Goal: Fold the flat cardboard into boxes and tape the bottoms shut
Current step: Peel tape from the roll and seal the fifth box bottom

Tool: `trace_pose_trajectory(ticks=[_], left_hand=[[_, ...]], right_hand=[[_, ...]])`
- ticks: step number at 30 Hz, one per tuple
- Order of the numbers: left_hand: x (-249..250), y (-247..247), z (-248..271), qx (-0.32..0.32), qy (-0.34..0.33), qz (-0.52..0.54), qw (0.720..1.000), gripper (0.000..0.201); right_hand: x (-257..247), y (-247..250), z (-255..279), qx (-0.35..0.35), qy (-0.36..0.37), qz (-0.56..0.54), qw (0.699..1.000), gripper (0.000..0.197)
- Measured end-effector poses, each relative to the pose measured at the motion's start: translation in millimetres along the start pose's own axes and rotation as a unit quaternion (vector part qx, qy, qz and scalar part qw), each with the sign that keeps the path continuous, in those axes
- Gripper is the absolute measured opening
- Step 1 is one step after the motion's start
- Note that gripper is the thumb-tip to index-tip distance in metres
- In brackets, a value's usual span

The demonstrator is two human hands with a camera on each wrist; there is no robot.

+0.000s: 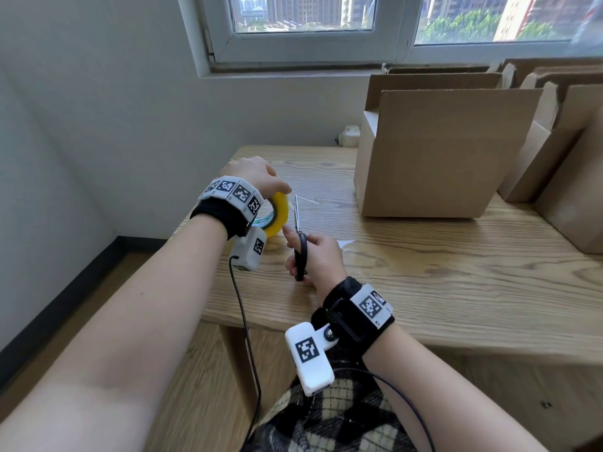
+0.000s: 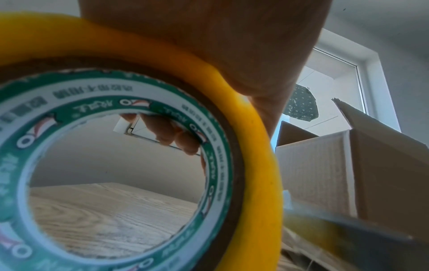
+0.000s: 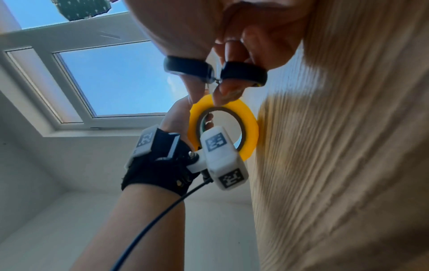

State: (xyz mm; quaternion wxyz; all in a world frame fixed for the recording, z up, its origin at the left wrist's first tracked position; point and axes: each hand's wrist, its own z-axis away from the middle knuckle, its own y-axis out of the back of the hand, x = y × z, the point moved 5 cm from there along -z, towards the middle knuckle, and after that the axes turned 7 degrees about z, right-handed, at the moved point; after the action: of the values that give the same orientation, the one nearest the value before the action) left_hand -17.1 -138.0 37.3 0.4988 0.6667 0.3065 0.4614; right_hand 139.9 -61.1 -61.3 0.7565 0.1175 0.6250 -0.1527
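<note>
Left hand (image 1: 253, 172) clamped around the tape roll (image 1: 277, 214), right hand (image 1: 321, 256) fingers through the scissors (image 1: 299, 238) — slack tape could fold and stick to itself.

Daylit window (image 1: 303, 14) above wooden table (image 1: 424, 288), white walls (image 1: 81, 109).

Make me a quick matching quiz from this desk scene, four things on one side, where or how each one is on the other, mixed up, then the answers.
1. tape roll
2. scissors
3. cardboard box
4. window

A. standing on the table, flaps up
B. gripped by the right hand
C. in the wall behind the table
D. held on edge by the left hand

Pairs: 1-D, 2-B, 3-A, 4-C
</note>
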Motion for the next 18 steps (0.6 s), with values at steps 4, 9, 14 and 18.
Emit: trace_pose_trajectory(ticks=[4,9,14,18], left_hand=[[2.1,-0.1,-1.3,-0.013,-0.008,0.003,1.0,0.035],[-3.3,1.2,-3.3,-0.013,-0.006,0.026,1.0,0.034],[1.0,-1.0,-4.8,-0.008,-0.003,0.01,1.0,0.034],[2.3,-1.0,-5.3,-0.001,-0.001,0.0,1.0,0.035]], right_hand=[[-4.0,1.0,3.7,-0.049,-0.069,0.011,0.996,0.052],[-3.7,7.8,4.6,-0.07,-0.085,0.021,0.994,0.049],[-1.7,17.7,1.7,-0.007,-0.027,0.016,0.999,0.028],[-0.3,21.3,5.1,-0.026,-0.008,0.041,0.999,0.031]])
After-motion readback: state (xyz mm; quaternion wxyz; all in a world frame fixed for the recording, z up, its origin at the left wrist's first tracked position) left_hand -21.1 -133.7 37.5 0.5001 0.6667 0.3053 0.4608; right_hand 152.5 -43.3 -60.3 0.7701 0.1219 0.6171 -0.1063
